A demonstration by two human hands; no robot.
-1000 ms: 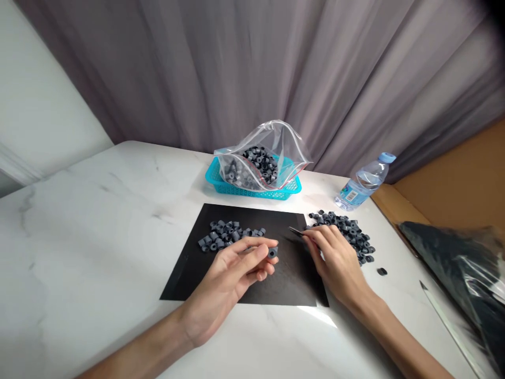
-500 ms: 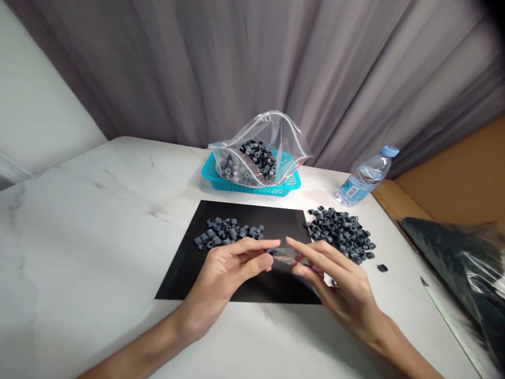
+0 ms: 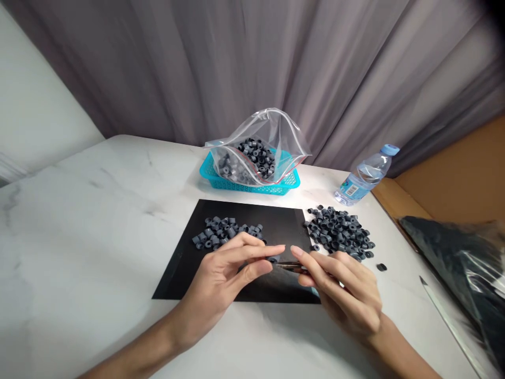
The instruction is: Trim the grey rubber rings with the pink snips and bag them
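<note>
My left hand (image 3: 226,279) pinches a small grey ring (image 3: 273,259) between thumb and fingertips above a black mat (image 3: 197,263). Facing it, my right hand (image 3: 343,289) grips thin metal tweezers (image 3: 292,266) whose tips point at the ring. A small heap of grey rings (image 3: 224,231) lies on the mat behind my left hand. Off the mat to the right, on the white marble table (image 3: 79,237), a larger heap of grey rings (image 3: 339,232) spreads out.
A clear zip bag (image 3: 256,152) of rings sits in a turquoise basket (image 3: 221,180) at the back. A water bottle (image 3: 365,176) lies at the right. A cardboard box (image 3: 453,179) and a dark plastic bag (image 3: 461,258) are at the right edge. One stray ring (image 3: 381,267) lies alone.
My right hand left the right-hand heap and came to the centre with the tweezers, meeting my left hand, which stayed holding the ring. The view shifted down slightly.
</note>
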